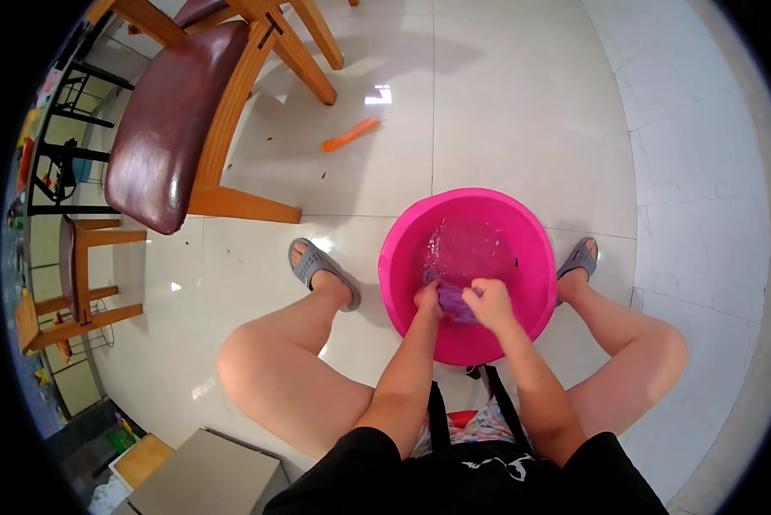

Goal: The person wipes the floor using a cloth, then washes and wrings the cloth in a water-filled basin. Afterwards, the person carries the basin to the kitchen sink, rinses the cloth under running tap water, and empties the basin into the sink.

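A bright pink plastic basin stands on the floor between my feet, with some water in its bottom. Inside it, a wet purple cloth is bunched up between my hands. My left hand grips the cloth's left end, fingers partly hidden. Curled into a fist, my right hand holds the right side of the same cloth. Both hands are over the near half of the basin, close together.
A wooden chair with a dark red seat stands at the upper left, another chair below it. An orange object lies on the tiled floor. Grey slippers flank the basin. A white tiled wall runs along the right.
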The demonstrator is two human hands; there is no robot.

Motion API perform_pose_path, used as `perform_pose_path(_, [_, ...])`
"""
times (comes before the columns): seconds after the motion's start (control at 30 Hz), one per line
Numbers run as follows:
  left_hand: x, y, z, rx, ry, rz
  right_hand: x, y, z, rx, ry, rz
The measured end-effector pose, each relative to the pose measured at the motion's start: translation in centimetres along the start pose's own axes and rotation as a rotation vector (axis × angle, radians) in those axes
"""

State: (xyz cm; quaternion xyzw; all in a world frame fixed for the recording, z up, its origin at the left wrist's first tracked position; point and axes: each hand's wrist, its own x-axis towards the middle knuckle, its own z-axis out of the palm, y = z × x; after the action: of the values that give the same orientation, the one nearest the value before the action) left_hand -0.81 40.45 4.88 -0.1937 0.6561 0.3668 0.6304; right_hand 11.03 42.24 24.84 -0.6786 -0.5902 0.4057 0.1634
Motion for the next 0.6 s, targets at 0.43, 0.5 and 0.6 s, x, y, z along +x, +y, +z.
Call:
perform_pose_path(0.43, [-5.5,-0.7,-0.9,0.998,0.256,0.559,-0.8,5.8,9.1,-0.882,-0.522,0.328])
perform_pose_path(0.5, [-6.3,-0.2,-0.4,0.954,0.262,0.59,-0.1,5.5,8.6,-0.86,-0.55,0.341])
perform_pose_path(0.6, [-9.3,0.7,2.5,0.8,0.309,0.628,0.1,8.7,9.4,-0.636,-0.237,0.019])
